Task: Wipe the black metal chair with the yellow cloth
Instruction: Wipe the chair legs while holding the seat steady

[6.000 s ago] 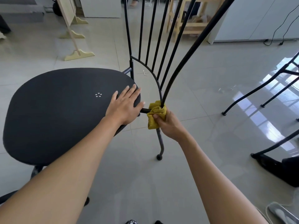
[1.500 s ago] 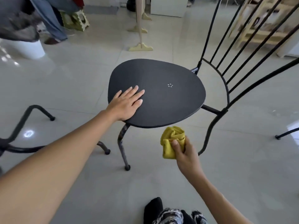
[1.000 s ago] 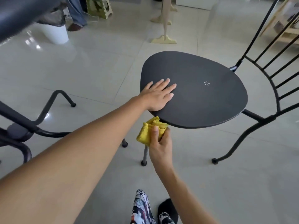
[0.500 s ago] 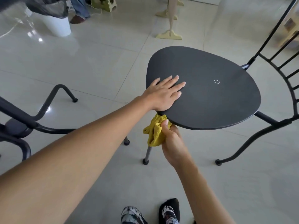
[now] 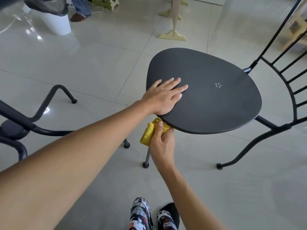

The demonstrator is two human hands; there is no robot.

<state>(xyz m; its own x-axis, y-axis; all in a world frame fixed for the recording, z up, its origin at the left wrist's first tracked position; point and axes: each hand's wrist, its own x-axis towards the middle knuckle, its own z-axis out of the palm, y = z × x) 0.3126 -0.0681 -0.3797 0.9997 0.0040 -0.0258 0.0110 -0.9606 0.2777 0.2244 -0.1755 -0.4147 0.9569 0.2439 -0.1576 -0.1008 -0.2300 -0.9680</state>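
Observation:
The black metal chair (image 5: 216, 103) stands on the tiled floor, its rounded seat in the middle of the view and its barred backrest at the right edge. My left hand (image 5: 163, 95) lies flat with straight fingers on the near left part of the seat. My right hand (image 5: 162, 143) grips the bunched yellow cloth (image 5: 148, 133) just below the seat's near rim, at the top of the front leg (image 5: 147, 157). The cloth touches the rim's underside; part of it is hidden by my thumb and the seat.
Another black metal frame (image 5: 20, 125) stands at the left. A white bin (image 5: 56, 24) with a dark liner is far left, with a person's feet beside it. A pale wooden stand (image 5: 173, 33) is behind the seat. My own feet (image 5: 149, 214) show at the bottom.
Over six seconds I moved from the backrest joint round to the seat's front. My right hand carried the cloth to the front leg and, in the last half second, up against the rim.

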